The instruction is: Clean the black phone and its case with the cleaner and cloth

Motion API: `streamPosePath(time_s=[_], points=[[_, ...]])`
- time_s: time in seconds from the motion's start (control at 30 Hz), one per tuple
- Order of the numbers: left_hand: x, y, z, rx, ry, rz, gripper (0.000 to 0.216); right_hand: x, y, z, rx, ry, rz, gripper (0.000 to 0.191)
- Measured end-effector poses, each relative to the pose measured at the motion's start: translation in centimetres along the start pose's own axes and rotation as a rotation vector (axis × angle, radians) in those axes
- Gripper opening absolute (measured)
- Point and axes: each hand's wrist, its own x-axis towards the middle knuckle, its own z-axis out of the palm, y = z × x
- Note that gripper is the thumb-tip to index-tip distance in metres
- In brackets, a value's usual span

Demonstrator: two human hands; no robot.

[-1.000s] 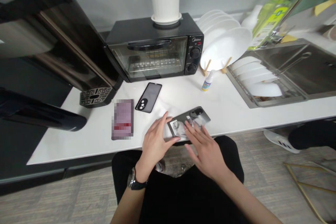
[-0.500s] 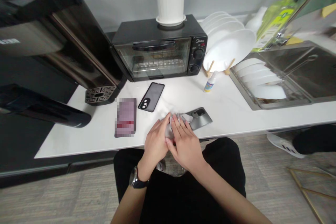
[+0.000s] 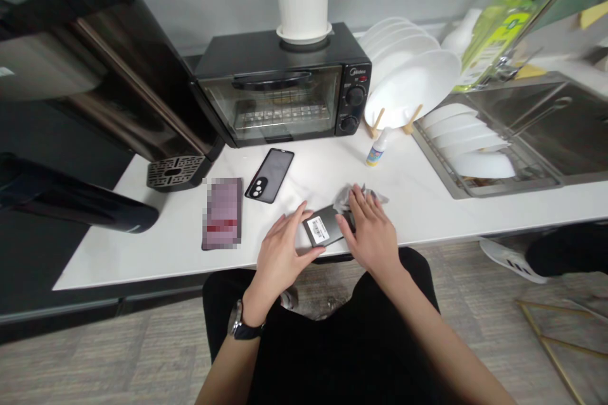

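Dark grey smartphone [image 3: 323,230] lies back-up on the white desk [image 3: 427,202]; we judge it stiff, slick and best gripped by its edges. Our left hand [image 3: 282,257] pinches its end; our right hand [image 3: 373,235], spread flat, presses a crumpled white wipe [image 3: 354,195].

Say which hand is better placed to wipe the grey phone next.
Right. The right hand lies on the white wipe over the phone; the left hand pinches the phone's labelled end, steadying it.

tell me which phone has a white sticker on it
The grey phone between the left hand and right hand; the black phone by the oven shows only camera holes.
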Motion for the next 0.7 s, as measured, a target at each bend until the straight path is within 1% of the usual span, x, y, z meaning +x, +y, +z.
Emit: streamPosePath(time_s=[0.07, 0.17, 0.23, 0.27, 0.33, 0.4, 0.47, 0.57, 0.63, 0.7], points=[[-0.2, -0.2, 0.2, 0.013, 0.003, 0.014, 0.095, 0.2, -2.8, 0.7, 0.042, -0.036, -0.060, 0.061], [-0.6, -0.6, 0.4, 0.070, 0.020, 0.024, 0.093, -1.3, -6.4, 1.0, 0.106, -0.098, -0.167, 0.065], [-0.8, -0.7, 0.5, 0.095, 0.013, 0.027, 0.097, -3.0, -7.5, 0.5, 0.125, -0.119, -0.200, 0.064], [-0.8, -0.6, 0.4, 0.095, 0.003, 0.032, 0.100, -3.8, -7.4, 0.1, 0.132, -0.133, -0.215, 0.062], [-0.8, -0.4, 0.4, 0.079, -0.013, 0.043, 0.103, -5.2, -6.4, -0.8, 0.145, -0.170, -0.246, 0.058], [-0.7, -0.2, 0.3, 0.062, -0.010, 0.043, 0.104, -6.0, -4.2, -1.7, 0.136, -0.182, -0.252, 0.057], [-0.5, 0.0, 0.2, 0.051, 0.000, 0.025, 0.104, -6.1, -1.5, -2.3, 0.093, -0.148, -0.226, 0.057], [-0.3, 0.1, 0.1, 0.045, -0.007, 0.011, 0.104, -4.8, 2.3, -2.5, -0.004, -0.052, -0.131, 0.057], [-0.3, 0.1, 0.1, 0.043, -0.014, 0.014, 0.104, -3.2, 3.2, -2.1, -0.039, -0.004, -0.074, 0.058], [-0.3, 0.1, 0.2, 0.040, -0.015, 0.016, 0.103, -1.6, 2.4, -1.4, -0.039, 0.008, -0.061, 0.059]])
